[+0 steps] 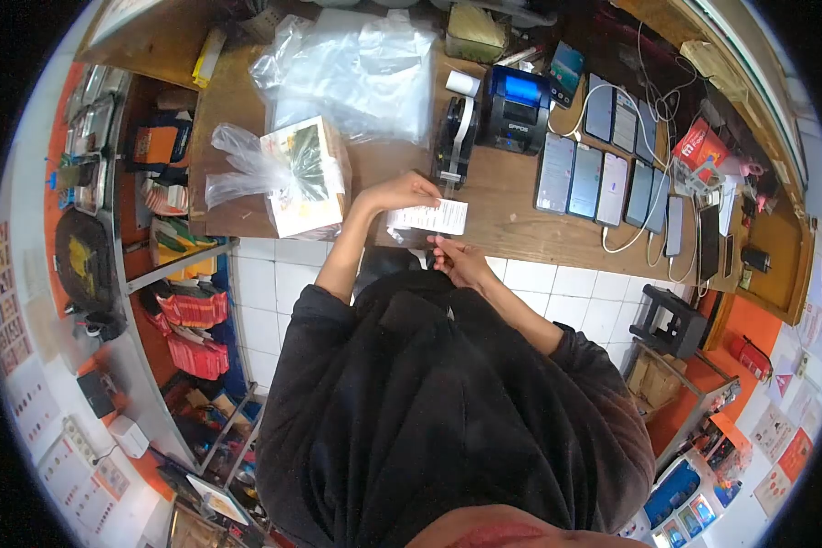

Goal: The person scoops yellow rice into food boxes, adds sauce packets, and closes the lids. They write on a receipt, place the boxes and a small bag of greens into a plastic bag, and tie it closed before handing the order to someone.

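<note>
A small printed paper slip (443, 217) is at the table's front edge, between my two hands. My left hand (400, 193) reaches over from the left, its fingers closed on the slip's upper edge. Just below the slip, my right hand (463, 263) has its thumb and fingers pinched together; what they hold, if anything, is too small to make out. To the left of my left hand stands a box (292, 215) with printed sides, inside a clear knotted plastic bag (237, 169). A black tape dispenser (452, 146) sits just beyond the slip.
A blue-black thermal printer (518, 114) stands right of the dispenser. Several phones (586, 178) lie in rows with white charging cables. Clear plastic bags (365, 78) are stacked at the back. Shelves with red packets (196, 333) are at left; a black stand (671, 320) is at right.
</note>
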The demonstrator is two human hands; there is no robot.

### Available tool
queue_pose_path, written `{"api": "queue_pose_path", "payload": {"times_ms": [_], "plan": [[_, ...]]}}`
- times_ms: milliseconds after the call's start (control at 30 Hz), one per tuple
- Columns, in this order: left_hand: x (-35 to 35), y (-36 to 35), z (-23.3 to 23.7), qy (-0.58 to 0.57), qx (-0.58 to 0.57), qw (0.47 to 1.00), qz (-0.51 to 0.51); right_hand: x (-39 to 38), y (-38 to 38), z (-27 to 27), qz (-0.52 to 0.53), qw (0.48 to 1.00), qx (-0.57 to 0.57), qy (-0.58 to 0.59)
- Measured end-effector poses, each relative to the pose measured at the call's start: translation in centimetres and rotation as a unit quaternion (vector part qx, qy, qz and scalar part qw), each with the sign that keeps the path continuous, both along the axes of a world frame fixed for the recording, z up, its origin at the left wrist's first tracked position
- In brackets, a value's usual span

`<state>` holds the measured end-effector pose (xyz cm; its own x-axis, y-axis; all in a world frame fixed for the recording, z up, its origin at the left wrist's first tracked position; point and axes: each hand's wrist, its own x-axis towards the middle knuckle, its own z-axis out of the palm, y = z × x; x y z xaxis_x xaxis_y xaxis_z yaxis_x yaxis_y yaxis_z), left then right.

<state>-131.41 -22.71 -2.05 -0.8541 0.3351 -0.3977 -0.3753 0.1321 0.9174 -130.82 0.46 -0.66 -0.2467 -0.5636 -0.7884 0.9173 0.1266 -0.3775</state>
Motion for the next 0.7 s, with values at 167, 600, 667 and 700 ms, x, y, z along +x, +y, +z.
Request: {"api": "queue_pose_path", "payload": {"times_ms": [167, 600, 667, 700], "plan": [[-0.4, 0.0, 1.2, -0.01, 0.01, 1.0, 0.003, 0.3, -0.8, -0.5, -0.013, 0.999, 0.024, -0.021], [7.0, 3.6, 8.4, 0.061, -0.207, 0.863, 0.456, -0.1, -2.4, 4.6, 0.017, 0.943, -0.087, 0.322], [10.2, 3.9, 11.1, 0.144, -0.095, 0.755, 0.632, -0.7, -5.6, 11.1, 0.116, 0.919, -0.123, 0.357], [12.1, 3.8, 12.2, 0.144, -0.099, 0.716, 0.676, -0.6, -6.9, 13.4, 0.199, 0.886, -0.149, 0.391]]}}
